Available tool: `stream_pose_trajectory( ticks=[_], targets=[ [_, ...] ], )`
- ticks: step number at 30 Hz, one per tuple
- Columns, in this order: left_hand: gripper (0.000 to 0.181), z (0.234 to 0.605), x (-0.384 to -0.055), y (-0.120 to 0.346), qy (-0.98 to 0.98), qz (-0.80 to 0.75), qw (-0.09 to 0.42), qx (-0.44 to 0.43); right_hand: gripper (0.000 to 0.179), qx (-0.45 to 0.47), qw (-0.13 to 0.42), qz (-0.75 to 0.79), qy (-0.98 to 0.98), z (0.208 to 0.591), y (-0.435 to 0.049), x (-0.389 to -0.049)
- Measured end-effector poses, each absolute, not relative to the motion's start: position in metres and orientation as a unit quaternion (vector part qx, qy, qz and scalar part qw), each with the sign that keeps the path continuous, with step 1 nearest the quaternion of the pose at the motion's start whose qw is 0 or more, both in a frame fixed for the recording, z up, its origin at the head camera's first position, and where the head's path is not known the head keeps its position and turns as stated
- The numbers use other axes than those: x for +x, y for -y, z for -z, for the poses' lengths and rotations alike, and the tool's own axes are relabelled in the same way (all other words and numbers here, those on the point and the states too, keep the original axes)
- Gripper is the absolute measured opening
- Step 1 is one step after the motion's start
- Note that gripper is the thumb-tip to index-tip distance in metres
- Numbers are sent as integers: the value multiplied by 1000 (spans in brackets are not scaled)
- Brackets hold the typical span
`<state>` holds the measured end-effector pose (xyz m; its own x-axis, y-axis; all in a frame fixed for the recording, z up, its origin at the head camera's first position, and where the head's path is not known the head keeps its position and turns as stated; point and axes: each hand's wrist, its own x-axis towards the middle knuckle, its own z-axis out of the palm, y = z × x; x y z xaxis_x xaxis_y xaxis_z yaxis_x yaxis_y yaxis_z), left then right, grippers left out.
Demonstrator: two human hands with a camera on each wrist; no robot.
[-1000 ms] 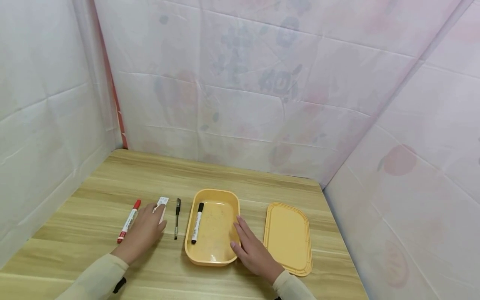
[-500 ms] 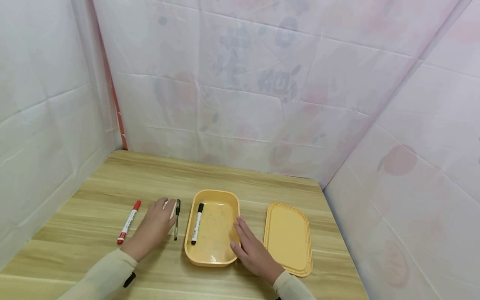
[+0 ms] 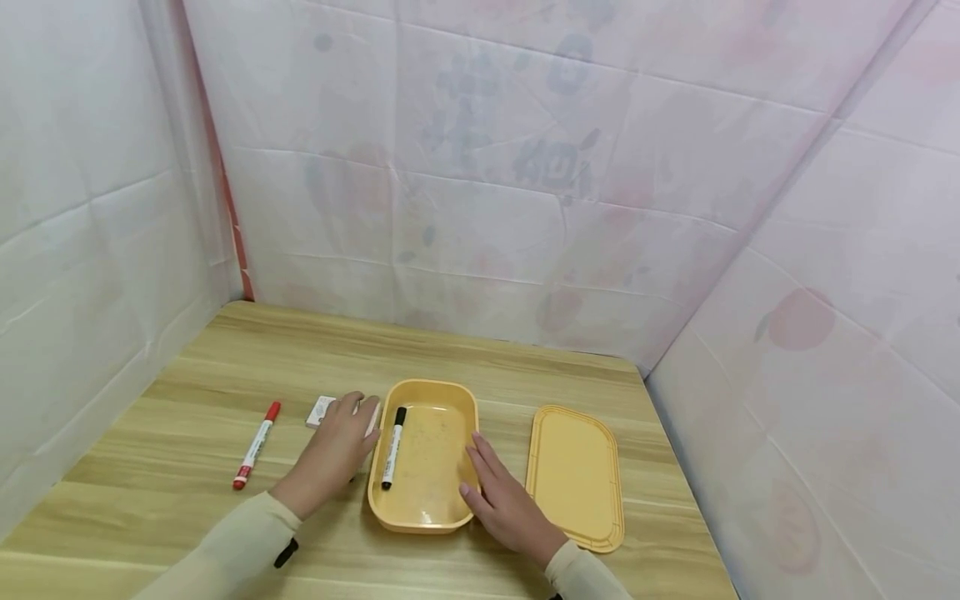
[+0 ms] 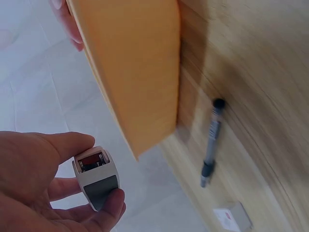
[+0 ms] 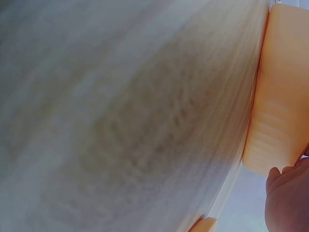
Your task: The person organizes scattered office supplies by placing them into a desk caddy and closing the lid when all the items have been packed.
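The left hand (image 3: 335,443) is pinching a gray-white block (image 4: 98,176); the straight-fingered right hand (image 3: 512,508) is touching the yellow tub (image 3: 433,458) lying between both.

A tub (image 3: 423,527) stands on the bench (image 3: 337,346), a marker (image 3: 393,448) inside along its left; lid (image 3: 575,479) to its right, right hand (image 3: 506,500) at the rim between; leftward, pen (image 4: 211,142) beneath the left hand (image 3: 337,442) and its small object (image 4: 99,179), then carton (image 3: 321,411), then second marker (image 3: 257,446)
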<state>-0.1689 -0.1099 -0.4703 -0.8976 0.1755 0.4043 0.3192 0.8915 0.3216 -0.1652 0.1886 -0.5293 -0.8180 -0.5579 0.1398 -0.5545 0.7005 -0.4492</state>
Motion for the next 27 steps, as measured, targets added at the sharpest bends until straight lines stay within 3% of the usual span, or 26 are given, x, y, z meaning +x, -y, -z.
stream_pose_trajectory(
  ticks=[14, 27],
  targets=[
    [49, 476, -180, 75, 944, 244, 173, -137, 64, -300, -1, 238, -924, 529, -189, -164],
    [53, 491, -188, 47, 950, 271, 91, -125, 63, -303, -10, 239, -922, 529, -188, -163]
  ],
)
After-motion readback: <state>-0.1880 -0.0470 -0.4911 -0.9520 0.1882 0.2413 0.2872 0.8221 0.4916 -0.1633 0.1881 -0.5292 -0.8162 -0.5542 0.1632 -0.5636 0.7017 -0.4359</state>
